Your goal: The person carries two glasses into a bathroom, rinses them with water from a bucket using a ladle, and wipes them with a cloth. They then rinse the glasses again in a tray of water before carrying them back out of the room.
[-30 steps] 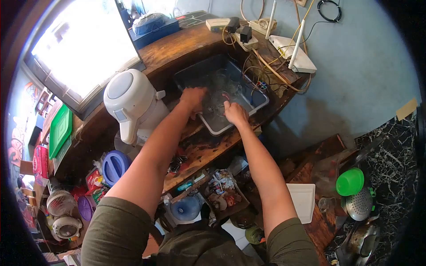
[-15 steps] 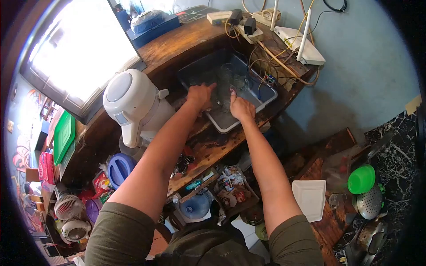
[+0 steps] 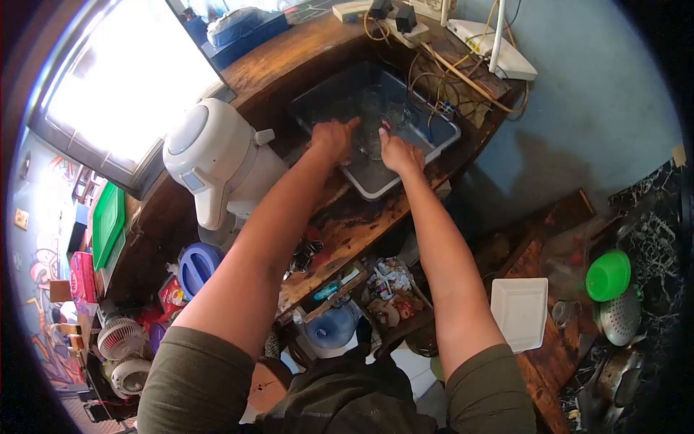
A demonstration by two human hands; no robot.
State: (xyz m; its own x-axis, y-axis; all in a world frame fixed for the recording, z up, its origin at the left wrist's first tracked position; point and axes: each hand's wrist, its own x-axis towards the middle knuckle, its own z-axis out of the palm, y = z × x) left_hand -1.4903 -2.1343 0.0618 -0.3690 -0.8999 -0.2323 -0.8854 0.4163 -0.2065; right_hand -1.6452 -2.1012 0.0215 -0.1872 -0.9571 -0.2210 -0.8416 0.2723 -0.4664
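Clear glass (image 3: 371, 145), in the grey tray (image 3: 376, 189) at 12 o'clock, now sits tighter between the hands than a second ago: right hand (image 3: 400, 153) closed on its rim, left hand (image 3: 333, 137) curled alongside, hold unclear.

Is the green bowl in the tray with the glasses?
No, the green bowl sits far from the tray, beside a metal strainer.

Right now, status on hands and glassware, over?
Left hand curled in the grey tray, grip unclear. Right hand closed on a clear glass. More glasses behind; cables crowd the tray's far edge.
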